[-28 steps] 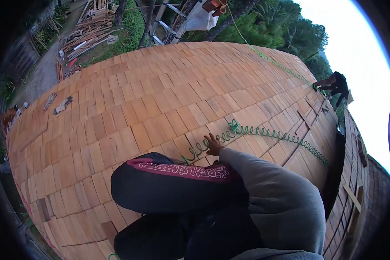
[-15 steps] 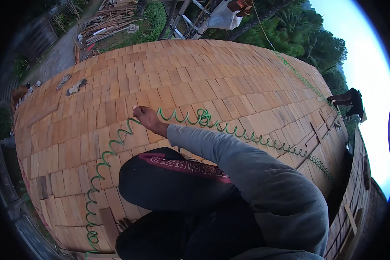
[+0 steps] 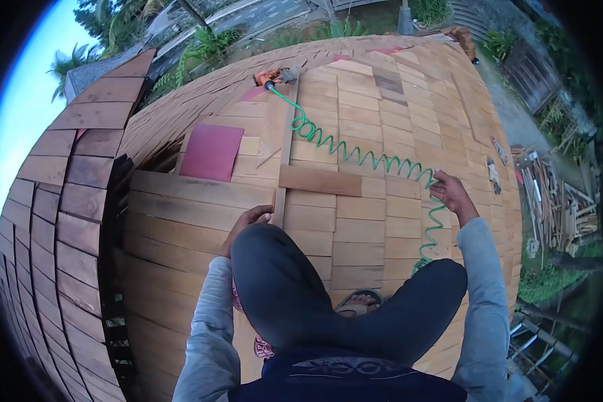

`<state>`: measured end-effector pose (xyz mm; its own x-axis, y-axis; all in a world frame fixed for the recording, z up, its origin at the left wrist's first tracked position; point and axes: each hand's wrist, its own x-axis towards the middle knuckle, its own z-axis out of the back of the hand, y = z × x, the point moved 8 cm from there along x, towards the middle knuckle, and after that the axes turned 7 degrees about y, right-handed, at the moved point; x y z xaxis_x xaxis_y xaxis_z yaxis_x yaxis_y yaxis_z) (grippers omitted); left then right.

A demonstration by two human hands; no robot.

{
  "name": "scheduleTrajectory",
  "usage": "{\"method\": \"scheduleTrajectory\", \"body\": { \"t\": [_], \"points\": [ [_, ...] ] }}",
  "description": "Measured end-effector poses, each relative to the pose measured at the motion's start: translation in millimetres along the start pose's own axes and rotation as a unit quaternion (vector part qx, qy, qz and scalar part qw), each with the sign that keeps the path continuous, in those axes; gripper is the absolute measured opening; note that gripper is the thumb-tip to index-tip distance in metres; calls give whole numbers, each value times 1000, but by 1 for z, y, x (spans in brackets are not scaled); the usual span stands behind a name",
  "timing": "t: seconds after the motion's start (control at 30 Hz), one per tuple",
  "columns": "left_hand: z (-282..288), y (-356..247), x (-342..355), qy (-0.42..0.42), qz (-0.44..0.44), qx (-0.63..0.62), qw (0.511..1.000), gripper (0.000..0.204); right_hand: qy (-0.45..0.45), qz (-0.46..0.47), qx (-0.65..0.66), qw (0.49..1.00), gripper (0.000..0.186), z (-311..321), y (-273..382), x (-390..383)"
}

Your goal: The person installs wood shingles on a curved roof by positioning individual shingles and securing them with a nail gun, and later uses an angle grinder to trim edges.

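My right hand (image 3: 451,192) is closed on a green coiled hose (image 3: 365,157), pinching one of its loops beyond my right knee. From there the hose stretches left to an orange nail gun (image 3: 268,78) lying at the far side of the roof. Its other part drops from my hand toward my right knee. My left hand (image 3: 251,221) is beside my left knee, with its bent fingers at the lower end of a narrow wooden batten (image 3: 289,144). The knee partly hides that hand. A brown board (image 3: 320,181) lies across the shingles between my hands.
Wooden shingles (image 3: 358,231) cover the curved roof under me. A reddish-pink sheet (image 3: 212,153) lies at the left, near a dark gap beside another shingled roof (image 3: 84,234). Gloves (image 3: 494,175) rest near the right edge. Timber (image 3: 549,197) is piled on the ground below.
My view has swung round, bringing the nail gun, pink sheet and neighbouring roof into sight. My right hand is at the hose in both frames. My left hand now shows beside the batten.
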<state>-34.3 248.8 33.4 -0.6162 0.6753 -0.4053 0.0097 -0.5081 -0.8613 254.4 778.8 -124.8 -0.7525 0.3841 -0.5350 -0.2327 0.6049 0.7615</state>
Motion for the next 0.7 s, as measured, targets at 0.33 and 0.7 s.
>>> {"method": "scheduleTrajectory", "body": {
  "t": [0.33,0.7],
  "points": [
    [113,146,-341,-449,2,-120,885,43,162,-160,-196,954,50,-41,-168,54],
    [129,251,-593,-740,61,-117,659,31,276,-203,-427,837,70,-115,-178,11]
  ]
}}
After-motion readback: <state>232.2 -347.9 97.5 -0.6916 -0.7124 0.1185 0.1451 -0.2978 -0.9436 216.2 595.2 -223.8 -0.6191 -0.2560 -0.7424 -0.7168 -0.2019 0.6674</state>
